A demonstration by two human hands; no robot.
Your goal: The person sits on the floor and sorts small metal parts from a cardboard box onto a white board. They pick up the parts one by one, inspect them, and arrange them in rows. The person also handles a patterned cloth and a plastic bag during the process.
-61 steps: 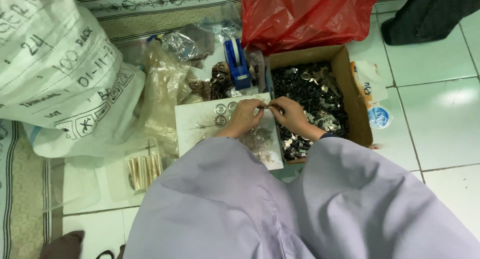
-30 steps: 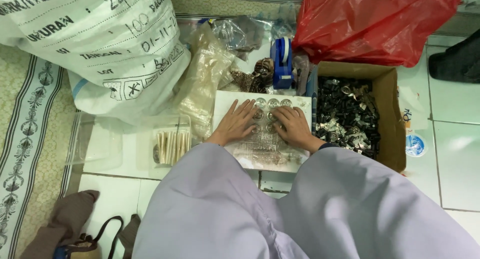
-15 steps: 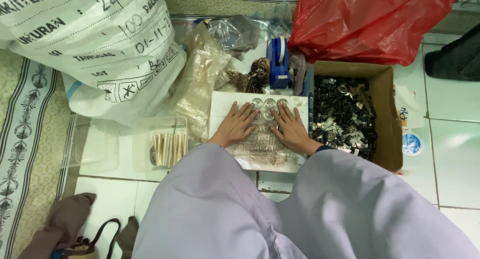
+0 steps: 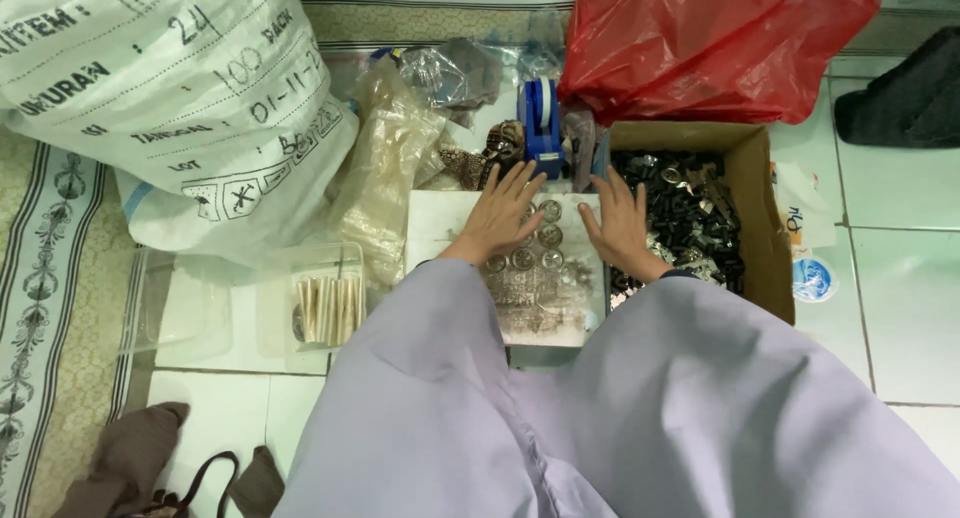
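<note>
White board (image 4: 430,218), buttons (image 4: 548,236) between hands (image 4: 500,218)

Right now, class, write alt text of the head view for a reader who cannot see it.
Left hand and right hand press flat on a white board holding round metal pieces, beside a cardboard box of dark parts, a blue tape dispenser and a red bag.

White tiled floor (image 4: 900,298) here, with a patterned mat (image 4: 50,308) along the side. Sitting straight on it: a big white sack (image 4: 170,98), a red plastic bag (image 4: 710,43), a cardboard box (image 4: 760,228) of small metal bits, and a clear plastic tub (image 4: 310,303).
</note>
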